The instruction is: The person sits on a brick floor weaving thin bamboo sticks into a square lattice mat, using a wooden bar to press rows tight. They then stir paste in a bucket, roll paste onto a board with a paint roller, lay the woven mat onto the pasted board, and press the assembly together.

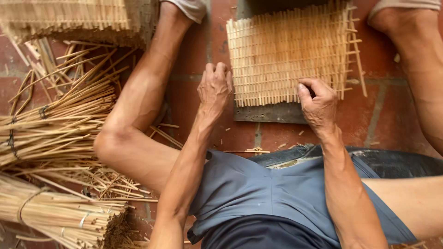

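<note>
The left hand [215,87] is loosely curled at the near left corner of the woven bamboo mat [288,55], gripping nothing visible; the right hand [317,103] is pinched shut at its near edge, though what is pinched cannot be told. The mat lies on a dark board [270,114] between the knees. Weaving at the near edge seems in hand; a fresh strip would likely be needed from the bundled sticks [50,133] at left.

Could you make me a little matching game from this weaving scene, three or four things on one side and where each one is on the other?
Things:
1. woven mat
2. tied stick bundles
3. left hand
4. right hand

Places:
A. far left on the floor
B. at the mat's near edge, pinching
C. on a dark board, top centre
D. at the mat's left edge

Pairs: 1-C, 2-A, 3-D, 4-B
</note>
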`<state>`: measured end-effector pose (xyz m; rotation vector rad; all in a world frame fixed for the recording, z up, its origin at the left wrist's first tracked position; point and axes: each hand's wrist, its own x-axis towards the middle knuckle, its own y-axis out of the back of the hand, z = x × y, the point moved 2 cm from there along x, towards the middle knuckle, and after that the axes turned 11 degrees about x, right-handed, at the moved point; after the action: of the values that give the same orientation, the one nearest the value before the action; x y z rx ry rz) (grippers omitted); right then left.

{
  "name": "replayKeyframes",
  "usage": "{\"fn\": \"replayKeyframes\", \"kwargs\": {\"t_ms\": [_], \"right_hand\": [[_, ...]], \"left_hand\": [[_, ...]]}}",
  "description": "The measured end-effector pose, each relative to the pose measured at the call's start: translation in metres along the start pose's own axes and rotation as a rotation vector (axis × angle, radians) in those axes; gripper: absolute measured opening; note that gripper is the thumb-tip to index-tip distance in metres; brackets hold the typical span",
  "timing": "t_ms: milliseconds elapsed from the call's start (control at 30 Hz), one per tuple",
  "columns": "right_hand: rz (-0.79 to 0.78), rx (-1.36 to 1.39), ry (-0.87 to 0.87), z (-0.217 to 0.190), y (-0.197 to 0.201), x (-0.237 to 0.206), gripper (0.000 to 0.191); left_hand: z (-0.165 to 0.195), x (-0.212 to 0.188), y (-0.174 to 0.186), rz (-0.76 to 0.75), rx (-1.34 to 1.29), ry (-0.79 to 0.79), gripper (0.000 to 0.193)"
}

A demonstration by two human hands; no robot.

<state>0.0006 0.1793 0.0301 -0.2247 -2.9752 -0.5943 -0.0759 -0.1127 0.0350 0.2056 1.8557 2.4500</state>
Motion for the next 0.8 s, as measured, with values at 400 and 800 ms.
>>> {"fn": "replayKeyframes", "kwargs": {"t_ms": [400, 800], "right_hand": [[-0.078, 0.278, -0.378, 0.027, -0.031, 0.025, 0.023], [0.016, -0.008, -0.161, 0.043, -0.010, 0.006, 0.015]], "left_hand": [[-0.018, -0.021, -0.064, 0.026, -0.158, 0.045, 0.069], [-0.025, -0.024, -0.064, 0.029, -0.388, 0.193, 0.043]]}}
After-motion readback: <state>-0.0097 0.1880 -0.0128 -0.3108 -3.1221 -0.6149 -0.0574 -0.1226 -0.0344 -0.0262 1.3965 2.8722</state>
